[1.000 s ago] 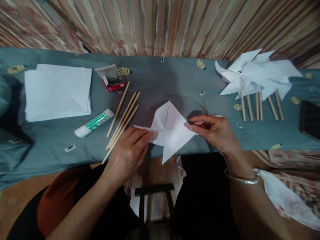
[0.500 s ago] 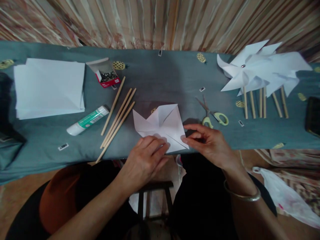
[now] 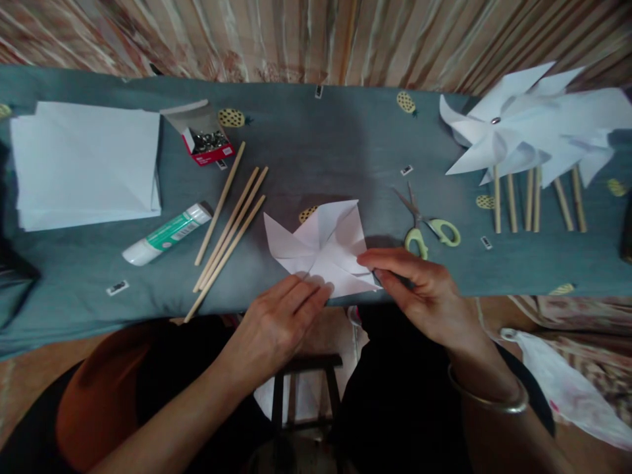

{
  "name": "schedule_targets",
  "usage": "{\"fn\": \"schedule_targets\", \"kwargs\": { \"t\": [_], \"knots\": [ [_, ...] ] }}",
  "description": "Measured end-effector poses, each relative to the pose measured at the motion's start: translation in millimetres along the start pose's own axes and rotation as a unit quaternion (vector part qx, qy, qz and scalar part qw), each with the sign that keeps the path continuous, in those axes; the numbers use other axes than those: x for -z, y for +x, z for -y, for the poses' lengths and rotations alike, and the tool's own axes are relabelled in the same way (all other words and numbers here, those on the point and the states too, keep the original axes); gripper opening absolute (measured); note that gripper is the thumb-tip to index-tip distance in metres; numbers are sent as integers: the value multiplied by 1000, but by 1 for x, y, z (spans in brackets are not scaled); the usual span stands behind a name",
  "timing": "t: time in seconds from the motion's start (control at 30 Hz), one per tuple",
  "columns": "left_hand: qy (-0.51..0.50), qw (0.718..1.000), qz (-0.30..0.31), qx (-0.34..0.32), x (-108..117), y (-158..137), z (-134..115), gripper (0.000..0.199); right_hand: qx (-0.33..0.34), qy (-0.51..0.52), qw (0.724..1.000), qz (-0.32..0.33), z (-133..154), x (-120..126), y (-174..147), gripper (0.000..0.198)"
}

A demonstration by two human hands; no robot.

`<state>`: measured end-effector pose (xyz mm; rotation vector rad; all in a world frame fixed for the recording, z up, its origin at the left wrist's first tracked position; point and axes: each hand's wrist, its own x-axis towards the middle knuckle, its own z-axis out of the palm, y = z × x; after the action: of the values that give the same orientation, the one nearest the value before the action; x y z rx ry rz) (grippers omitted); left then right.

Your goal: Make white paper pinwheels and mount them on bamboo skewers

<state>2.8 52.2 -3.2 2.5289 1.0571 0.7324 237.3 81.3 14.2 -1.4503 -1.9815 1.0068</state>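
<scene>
A white paper pinwheel [image 3: 323,243], its corners partly folded to the middle, lies at the table's near edge. My left hand [image 3: 284,313] holds its lower left edge, fingers together on the paper. At the lower right, my right hand [image 3: 419,289] pinches a blade between thumb and fingers, lifting it a little. Scissors [image 3: 417,229] with green handles lie half open just beyond my right hand. To the left of the pinwheel are several thin wooden sticks [image 3: 232,247]. The part of the paper under my left fingers is hidden.
A white paper stack [image 3: 86,164] lies at the left. Near it are a red box [image 3: 212,153] of small metal pins and a white-and-green tube [image 3: 168,234]. Several pinwheels [image 3: 530,131] on sticks lie at the right. The grey-green cloth [image 3: 326,151] covers the table.
My right fingers have moved inward over the lower right corner and now raise the right blade toward the middle. My left hand stays on the lower edge. The view has shifted slightly.
</scene>
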Motion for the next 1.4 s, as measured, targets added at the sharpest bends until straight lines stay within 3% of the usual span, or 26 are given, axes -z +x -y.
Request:
{"fn": "schedule_targets", "kwargs": {
  "t": [0.4,0.57,0.7,1.03,1.4],
  "knots": [
    [-18,1000,-4,4,4,-3,0,26,-35,81,992,93,0,11,8,20],
    [1,1000,19,7,9,-1,-2,24,-35,106,989,99,7,10,9,11],
    [6,1000,4,6,11,-1,-2,22,-42,124,986,105,14,7,8,13],
    [-46,998,39,19,8,-7,-7,39,-91,47,995,15,12,-23,7,22],
    [-57,998,12,28,-3,-13,-5,32,-14,-82,996,-45,20,-35,11,17]
  ]
}}
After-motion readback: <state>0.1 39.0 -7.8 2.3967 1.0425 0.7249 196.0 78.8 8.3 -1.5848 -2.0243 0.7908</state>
